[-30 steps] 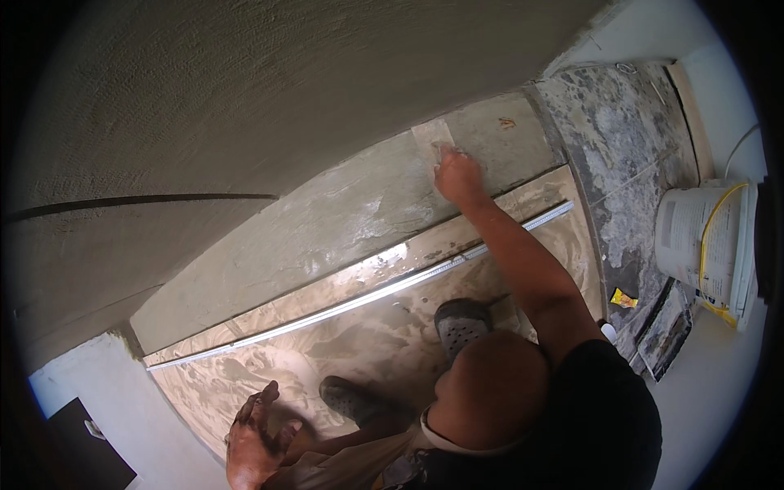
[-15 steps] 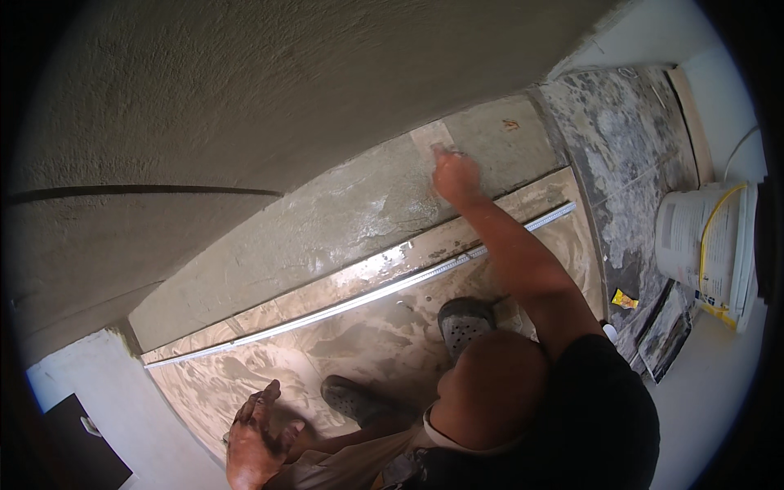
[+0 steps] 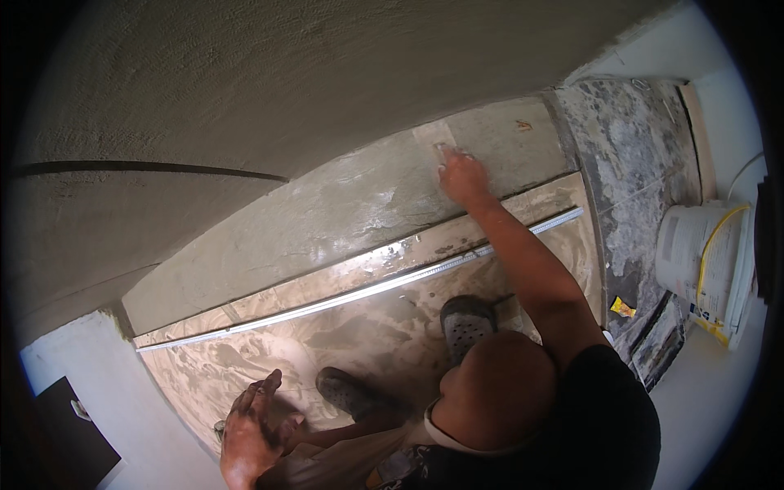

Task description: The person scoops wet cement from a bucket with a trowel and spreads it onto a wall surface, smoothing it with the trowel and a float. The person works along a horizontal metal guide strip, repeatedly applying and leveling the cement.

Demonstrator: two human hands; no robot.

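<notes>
My right hand (image 3: 464,175) reaches out over a low band of smooth grey mortar (image 3: 327,212). Its fingers are bent down at the lower edge of a pale, flat, square-cornered piece (image 3: 434,133), like a scraper blade, that lies against the mortar; whether there is a handle under the fingers is hidden. My left hand (image 3: 251,429) hangs at the lower left, dirty, with its fingers stretched out and nothing visible in it. A long metal straightedge strip (image 3: 367,286) runs along the tan floor just below the mortar.
Above the mortar rises a rough grey rendered surface (image 3: 286,82) with a dark groove. At the right stand a white bucket (image 3: 698,253) and a small yellow wrapper (image 3: 623,306) on stained dark tiles (image 3: 629,147). My grey clogs (image 3: 468,318) are on the wet floor.
The whole view has shifted slightly. My right hand has shifted a little to the right in the picture, still at the pale piece. My left hand keeps about the same pose.
</notes>
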